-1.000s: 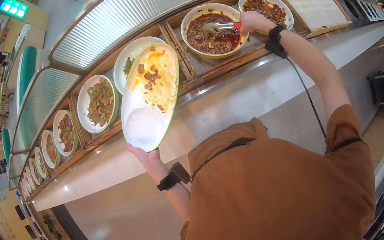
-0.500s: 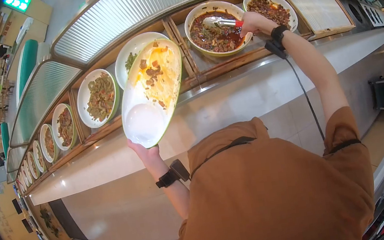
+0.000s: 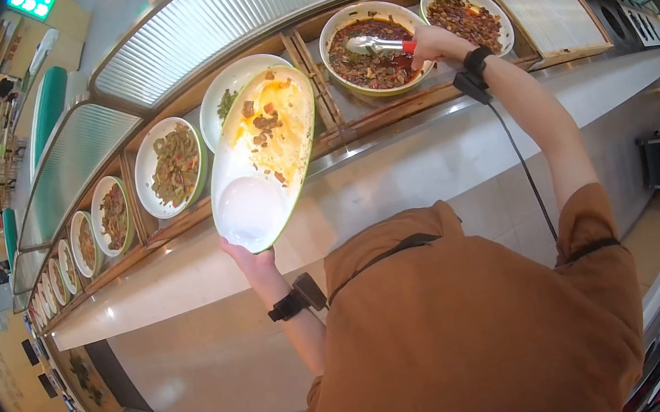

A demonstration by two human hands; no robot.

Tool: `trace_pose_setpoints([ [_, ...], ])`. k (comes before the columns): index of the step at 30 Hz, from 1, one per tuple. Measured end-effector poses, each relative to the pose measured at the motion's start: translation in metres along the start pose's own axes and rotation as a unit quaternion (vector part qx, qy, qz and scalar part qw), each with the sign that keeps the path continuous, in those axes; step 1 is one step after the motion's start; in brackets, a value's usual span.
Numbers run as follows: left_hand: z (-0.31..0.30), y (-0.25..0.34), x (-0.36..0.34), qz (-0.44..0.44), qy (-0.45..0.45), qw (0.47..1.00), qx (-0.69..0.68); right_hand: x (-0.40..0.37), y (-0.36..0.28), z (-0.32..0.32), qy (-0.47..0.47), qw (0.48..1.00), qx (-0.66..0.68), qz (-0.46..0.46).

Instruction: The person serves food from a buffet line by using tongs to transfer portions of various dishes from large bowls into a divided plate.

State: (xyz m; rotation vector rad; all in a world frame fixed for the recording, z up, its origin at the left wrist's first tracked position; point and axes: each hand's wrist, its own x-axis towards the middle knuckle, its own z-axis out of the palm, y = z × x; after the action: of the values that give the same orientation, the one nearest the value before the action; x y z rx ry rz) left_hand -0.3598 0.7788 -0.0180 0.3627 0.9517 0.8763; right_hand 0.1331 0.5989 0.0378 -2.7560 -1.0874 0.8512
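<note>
My left hand [image 3: 251,259] grips the lower end of a tilted oval white bowl [image 3: 250,209], whose inside has orange sauce smears and a few brown food bits. Wrapped round the red handle of metal tongs [image 3: 376,44] is my right hand [image 3: 441,45]. The tongs' tips are over the dark, oily chopped food in a large round bowl [image 3: 382,86] at the counter's back. Behind the oval bowl, and partly hidden by it, stands a white bowl [image 3: 243,68] with some green food.
Right of the tongs is another bowl of chopped food [image 3: 468,18]. A bowl of green food [image 3: 171,167] and several smaller bowls line the wooden frame to the left. Ribbed glass guards [image 3: 277,11] rise behind. A black cable [image 3: 525,166] hangs from my right wrist.
My right hand and the tongs have shifted slightly, with the metal part now further left in the bowl. The oval bowl has moved very slightly right.
</note>
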Motion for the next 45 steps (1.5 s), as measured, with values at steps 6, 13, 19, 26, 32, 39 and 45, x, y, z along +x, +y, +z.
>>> trace_pose_setpoints([
  [6,-0.005,-0.003,0.004,0.006,-0.004,1.0,-0.002,-0.015,0.003,-0.01,-0.008,0.998,0.002,0.059],
  [13,-0.005,-0.003,0.005,0.012,-0.019,1.0,0.013,-0.012,0.017,-0.007,0.01,0.998,-0.054,0.04],
  [19,0.003,-0.001,-0.002,0.011,0.009,1.0,-0.002,0.002,0.023,-0.013,0.03,0.999,-0.023,0.03],
  [26,-0.003,-0.003,0.003,0.009,-0.016,1.0,-0.002,-0.005,0.006,-0.031,-0.01,0.996,0.088,0.005],
  [32,-0.011,-0.004,0.009,0.016,-0.011,1.0,0.005,-0.022,-0.048,-0.053,-0.034,0.96,0.261,-0.095],
  [39,-0.011,-0.004,0.008,0.01,0.02,0.999,-0.029,-0.046,-0.14,-0.056,-0.064,0.97,0.136,-0.189],
  [45,-0.012,-0.005,0.009,0.024,-0.014,0.999,-0.015,-0.022,-0.177,-0.012,-0.045,0.96,-0.069,-0.268],
])
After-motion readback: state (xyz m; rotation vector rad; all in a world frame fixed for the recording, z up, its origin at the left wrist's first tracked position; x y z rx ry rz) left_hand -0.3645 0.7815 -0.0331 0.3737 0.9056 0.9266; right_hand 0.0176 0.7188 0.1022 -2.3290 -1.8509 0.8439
